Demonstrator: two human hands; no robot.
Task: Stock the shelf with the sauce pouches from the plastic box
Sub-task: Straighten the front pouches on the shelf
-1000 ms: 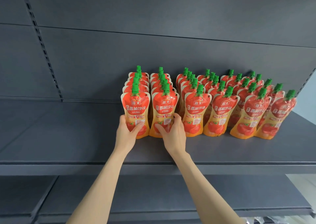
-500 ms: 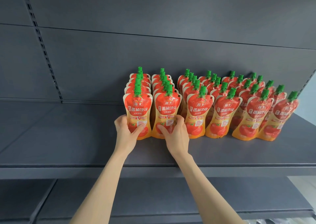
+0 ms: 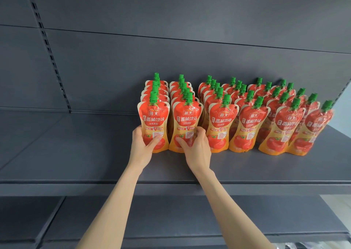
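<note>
Several rows of red and orange sauce pouches with green caps stand upright on the dark grey shelf [image 3: 76, 163]. My left hand [image 3: 141, 148] grips the lower part of the front pouch of the leftmost row [image 3: 154, 119]. My right hand [image 3: 195, 148] grips the lower part of the front pouch of the second row [image 3: 187, 119]. Both pouches stand on the shelf board. The plastic box is out of view.
The shelf board left of the pouches is bare up to a slotted upright [image 3: 51, 58] in the back panel. A lower shelf [image 3: 171, 220] runs beneath my forearms. The rightmost front pouch [image 3: 311, 131] stands close to the shelf's right end.
Both hands stay on the same two front pouches. The view has shifted slightly and the pouches sit a touch straighter in their rows.
</note>
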